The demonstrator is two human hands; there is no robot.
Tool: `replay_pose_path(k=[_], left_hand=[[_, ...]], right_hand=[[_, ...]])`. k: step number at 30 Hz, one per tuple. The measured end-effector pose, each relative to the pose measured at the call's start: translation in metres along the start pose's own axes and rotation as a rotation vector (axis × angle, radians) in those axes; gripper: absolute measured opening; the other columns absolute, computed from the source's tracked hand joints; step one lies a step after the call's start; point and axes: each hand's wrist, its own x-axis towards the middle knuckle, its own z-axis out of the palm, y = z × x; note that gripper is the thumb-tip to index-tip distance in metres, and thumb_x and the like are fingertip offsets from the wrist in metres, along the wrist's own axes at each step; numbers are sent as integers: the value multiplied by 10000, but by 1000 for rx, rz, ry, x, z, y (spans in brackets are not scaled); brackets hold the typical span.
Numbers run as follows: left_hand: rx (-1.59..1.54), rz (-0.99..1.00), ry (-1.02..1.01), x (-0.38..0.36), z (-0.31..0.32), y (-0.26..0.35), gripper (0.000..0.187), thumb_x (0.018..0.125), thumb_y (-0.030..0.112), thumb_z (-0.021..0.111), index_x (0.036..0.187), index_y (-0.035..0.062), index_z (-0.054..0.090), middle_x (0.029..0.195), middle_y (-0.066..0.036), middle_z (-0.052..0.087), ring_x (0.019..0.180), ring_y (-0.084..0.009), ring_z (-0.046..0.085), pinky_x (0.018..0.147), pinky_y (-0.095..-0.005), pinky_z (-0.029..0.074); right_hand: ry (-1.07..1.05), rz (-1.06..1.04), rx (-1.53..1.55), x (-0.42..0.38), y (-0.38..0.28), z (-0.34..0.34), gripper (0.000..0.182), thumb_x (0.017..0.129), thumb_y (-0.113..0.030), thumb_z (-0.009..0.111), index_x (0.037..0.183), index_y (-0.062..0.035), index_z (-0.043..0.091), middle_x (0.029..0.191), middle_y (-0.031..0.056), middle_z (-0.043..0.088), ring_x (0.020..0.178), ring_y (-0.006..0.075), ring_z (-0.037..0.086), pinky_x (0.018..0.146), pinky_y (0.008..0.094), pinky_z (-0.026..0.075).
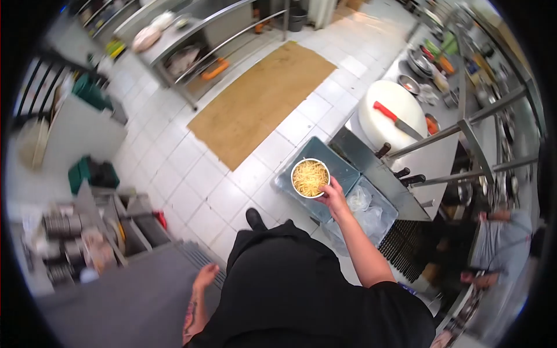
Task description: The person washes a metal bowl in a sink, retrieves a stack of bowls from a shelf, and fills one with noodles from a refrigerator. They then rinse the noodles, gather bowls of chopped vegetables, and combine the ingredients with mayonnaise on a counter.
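My right hand grips the rim of a round white-edged bowl, with the thumb at its lip. Thin pale-yellow strips, like shoestring potatoes or noodles, fill the bowl. Beneath it is a translucent blue-grey plastic bin. Beside that bin, a second one holds clear plastic bags. My left hand hangs low at my other side, near a grey counter surface. Nothing shows in its loosely bent fingers.
A red-handled knife lies on a thick round white cutting board at right. Several dark-handled knives stand in a metal holder. A brown mat covers part of the tiled floor. Another person is at far right.
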Motion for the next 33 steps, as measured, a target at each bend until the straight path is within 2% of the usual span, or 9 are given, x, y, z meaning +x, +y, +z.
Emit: replay_pose_path(k=[1,4,8,10,14,18,24,28,33], left_hand=[[-6,40,-58,35,-46,74,556,997,369,576,1379,-29,503,1212,-176,661,1109,-241,628,978,-373,486],[205,678,-108,111,-107,272,514,1000,306,575,1445,68,476,1328,-161,576,1202,-233,573,1030,-366,441],[118,812,-609,147,-86,491,561,1032,330,510,1536,148,344,1370,-114,540,1243,-225,543,1018,-380,450],[-2,557,-834,158,-82,556,626,1041,438,444,1574,178,241,1442,-97,469,1258,-228,526,1003,-414,464],[-8,522,-947,225,-94,603,783,997,645,351,1577,147,180,1496,-105,404,1248,-258,529,972,-405,511],[-98,478,-874,291,-138,622,801,992,654,354,1579,145,160,1491,-109,404,1255,-257,520,982,-426,500],[-454,378,-519,377,-247,648,760,996,634,382,1569,169,203,1466,-88,435,1223,-227,543,1002,-412,469],[-636,462,-256,414,-338,681,637,1030,545,398,1496,111,396,1363,-99,556,1200,-213,567,987,-397,481],[-740,391,22,490,-457,716,513,1037,455,461,1389,88,531,1242,-75,640,1140,-189,600,942,-373,498]], right_hand=[[48,-4,10,5,-8,10,668,847,-89,617,1459,-2,363,1214,155,597,997,225,657,781,359,596],[122,-31,11,14,-26,37,665,852,-111,632,1452,4,367,1187,151,601,1002,222,654,776,364,596],[133,-62,172,27,-55,84,534,889,-147,626,1366,13,446,1176,140,598,1005,216,650,773,361,596],[130,-83,181,45,-66,102,487,903,-159,620,1333,12,470,1171,136,605,1004,216,652,774,363,596],[145,-58,179,111,-89,132,521,906,-171,623,1370,3,462,1170,123,625,996,207,664,773,358,603],[83,-9,44,220,-103,151,547,911,-199,640,1389,-2,461,1133,134,630,989,208,663,775,343,602],[-247,144,-86,426,-171,248,573,912,-201,642,1415,-11,445,1124,144,633,995,219,663,766,350,605],[-478,286,-107,548,-215,336,613,908,-160,615,1445,-2,364,1138,152,606,940,223,674,765,360,607],[-518,305,-203,666,-261,451,622,889,-103,593,1449,-14,336,1126,158,604,931,225,674,778,368,597]])
